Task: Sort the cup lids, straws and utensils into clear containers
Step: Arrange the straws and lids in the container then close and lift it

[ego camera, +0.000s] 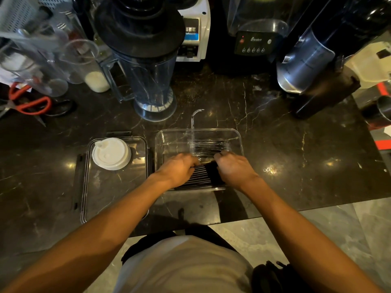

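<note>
Both your hands are down in the middle clear container, left hand and right hand with fingers closed on the wrapped bundle of black straws, likely to lay them flat. Wrists angle inward, knuckles up; white cup lids sit in the container at nine o'clock.

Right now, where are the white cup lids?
In the head view, the white cup lids sit stacked in the far end of the left clear container, left of the straw container where both hands work.
</note>
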Available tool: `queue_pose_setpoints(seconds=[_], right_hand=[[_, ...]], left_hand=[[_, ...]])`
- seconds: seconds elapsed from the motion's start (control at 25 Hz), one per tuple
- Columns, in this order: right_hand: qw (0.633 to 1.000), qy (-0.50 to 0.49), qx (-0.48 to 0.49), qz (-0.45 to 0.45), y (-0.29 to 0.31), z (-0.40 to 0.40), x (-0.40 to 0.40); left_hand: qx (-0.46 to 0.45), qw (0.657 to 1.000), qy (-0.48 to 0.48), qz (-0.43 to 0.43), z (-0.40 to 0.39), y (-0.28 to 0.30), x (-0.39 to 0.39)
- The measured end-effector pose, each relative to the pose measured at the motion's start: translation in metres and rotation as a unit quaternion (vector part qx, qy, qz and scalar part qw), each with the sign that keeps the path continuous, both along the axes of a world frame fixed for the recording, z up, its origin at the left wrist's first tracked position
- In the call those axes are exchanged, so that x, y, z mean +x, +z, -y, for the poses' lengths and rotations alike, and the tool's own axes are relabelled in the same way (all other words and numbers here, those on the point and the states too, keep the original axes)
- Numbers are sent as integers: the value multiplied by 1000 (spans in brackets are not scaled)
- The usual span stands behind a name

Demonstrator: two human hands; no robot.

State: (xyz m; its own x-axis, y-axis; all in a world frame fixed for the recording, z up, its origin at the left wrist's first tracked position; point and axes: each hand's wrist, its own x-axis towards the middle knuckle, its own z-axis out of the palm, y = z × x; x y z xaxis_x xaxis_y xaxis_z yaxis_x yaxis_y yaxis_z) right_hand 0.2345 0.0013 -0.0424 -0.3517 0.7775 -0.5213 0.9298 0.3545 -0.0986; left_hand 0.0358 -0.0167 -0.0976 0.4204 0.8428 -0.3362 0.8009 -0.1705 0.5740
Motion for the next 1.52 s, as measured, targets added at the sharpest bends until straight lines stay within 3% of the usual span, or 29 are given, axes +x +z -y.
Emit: queue_pose_setpoints(seconds=[0.24, 0.4, 0.56, 0.72, 0.84, 1.0, 1.08, 1.2, 1.32, 1.4, 1.52], right_hand=[[999, -36, 17, -24, 15, -5, -3], [972, -113, 46, -200, 34, -12, -24], [893, -196, 37, -404, 54, -20, -84], [837, -237, -32, -492, 56, -23, -156], [841, -258, -95, -466, 42, -22, -205], [853, -306, -167, -388, 10, -19, -241], [857, -323, -179, -360, -2, -15, -252], [881, -303, -170, -321, -14, -8, -262], [864, -339, -178, -326, -25, -3, -268], [860, -350, -180, -325, -32, -1, -271], [820, -400, -239, -332, -31, -1, -271]], left_hand=[[15, 1000, -17, 15, -5, 11, 1], [75, 993, 30, 88, -7, 49, -15], [164, 950, 202, 172, -4, 85, -70], [190, 875, 402, 191, 7, 84, -134], [154, 827, 516, 164, 27, 66, -173], [3, 775, 603, 191, 55, 29, -201], [-57, 771, 603, 198, 67, 16, -204], [-65, 764, 604, 216, 75, 7, -201], [-64, 730, 641, 230, 73, 4, -200], [-74, 721, 648, 236, 72, 4, -202], [-91, 720, 641, 251, 73, 5, -208]])
